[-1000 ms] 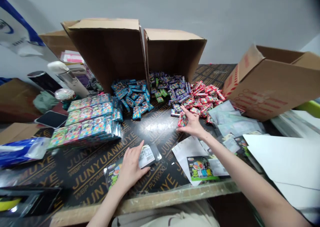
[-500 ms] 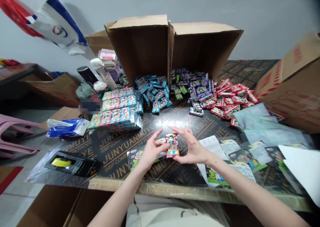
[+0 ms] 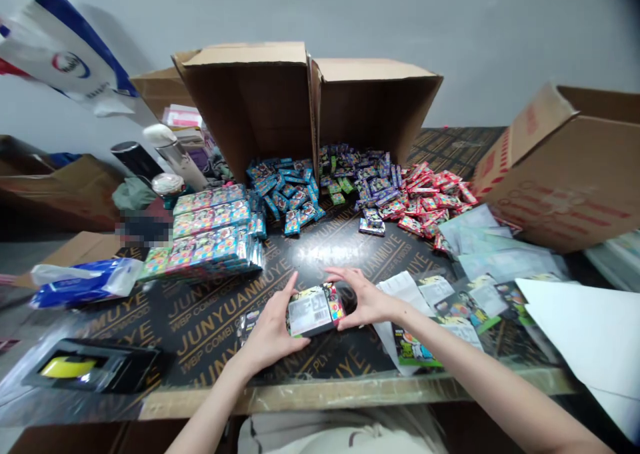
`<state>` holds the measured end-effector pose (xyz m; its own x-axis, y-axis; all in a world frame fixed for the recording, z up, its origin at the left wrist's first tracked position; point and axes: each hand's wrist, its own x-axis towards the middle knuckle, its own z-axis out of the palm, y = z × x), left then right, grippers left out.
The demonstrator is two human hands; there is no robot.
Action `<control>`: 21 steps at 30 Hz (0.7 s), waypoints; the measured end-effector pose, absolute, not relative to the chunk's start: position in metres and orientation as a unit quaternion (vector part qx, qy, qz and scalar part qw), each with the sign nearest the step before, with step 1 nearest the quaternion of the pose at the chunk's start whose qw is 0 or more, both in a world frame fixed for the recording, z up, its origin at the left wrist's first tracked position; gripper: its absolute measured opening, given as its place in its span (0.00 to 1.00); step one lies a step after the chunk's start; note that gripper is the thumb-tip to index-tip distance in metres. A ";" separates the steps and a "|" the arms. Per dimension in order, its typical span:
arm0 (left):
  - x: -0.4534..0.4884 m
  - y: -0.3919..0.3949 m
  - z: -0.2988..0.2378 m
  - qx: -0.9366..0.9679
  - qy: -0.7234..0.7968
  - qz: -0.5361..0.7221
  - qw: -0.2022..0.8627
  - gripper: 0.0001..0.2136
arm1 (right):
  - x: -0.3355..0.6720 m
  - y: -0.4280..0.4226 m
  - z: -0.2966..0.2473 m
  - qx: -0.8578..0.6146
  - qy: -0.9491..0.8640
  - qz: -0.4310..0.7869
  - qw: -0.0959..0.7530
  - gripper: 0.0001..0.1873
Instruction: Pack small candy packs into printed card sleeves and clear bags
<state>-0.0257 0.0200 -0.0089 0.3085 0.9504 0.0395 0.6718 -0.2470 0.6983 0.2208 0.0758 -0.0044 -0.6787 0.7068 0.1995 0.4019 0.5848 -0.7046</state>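
Wrapped bundles [image 3: 210,231]: stacked on the tabletop [image 3: 220,321], left of the hands.
Left hand [image 3: 273,327]: clamped on the pack's left end, thumb along the near edge, forefinger toward the far edge.
Labelled pack [image 3: 311,313], position: between the hands, above the tabletop near its front edge; contact beneath cannot be told.
Pack step: judged to be two-handed handling and squaring up.
Pack next move: probably calls for even pressure from both ends.
Pack look: flat, oblong, slightly tilted; pale label, dark near edge, colourful print at right.
Right hand [image 3: 367,302]: clamped on the right end, thumb at the near corner.
Red packets [image 3: 433,197]: loose heap, well apart.
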 end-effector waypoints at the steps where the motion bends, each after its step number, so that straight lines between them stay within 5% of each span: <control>1: -0.025 0.021 -0.008 0.747 0.545 0.242 0.295 0.50 | 0.221 0.076 -0.003 -0.334 -0.851 0.319 0.250 0.55; 4: -0.024 0.026 -0.006 0.717 0.578 0.264 0.285 0.50 | 0.220 0.074 0.002 -0.368 -0.828 0.313 0.286 0.53; 8: -0.023 0.030 -0.012 0.723 0.585 0.253 0.266 0.50 | 0.219 0.088 0.009 -0.328 -0.849 0.351 0.219 0.35; 11: -0.022 0.029 -0.022 0.751 0.574 0.219 0.241 0.48 | 0.222 0.135 0.012 -0.441 -0.848 0.210 0.207 0.29; 14: -0.019 0.027 -0.031 0.780 0.557 0.190 0.214 0.43 | 0.220 0.204 0.013 -0.549 -0.811 0.076 0.187 0.30; 21: -0.014 0.021 -0.039 0.780 0.564 0.169 0.210 0.42 | 0.192 0.322 0.007 -0.632 -0.762 0.023 0.138 0.36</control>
<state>-0.0144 0.0212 -0.0391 0.3058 0.9517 0.0272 0.8095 -0.2749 0.5187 0.1924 0.3220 0.0075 -0.1638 0.9698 0.1808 0.9570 0.2006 -0.2093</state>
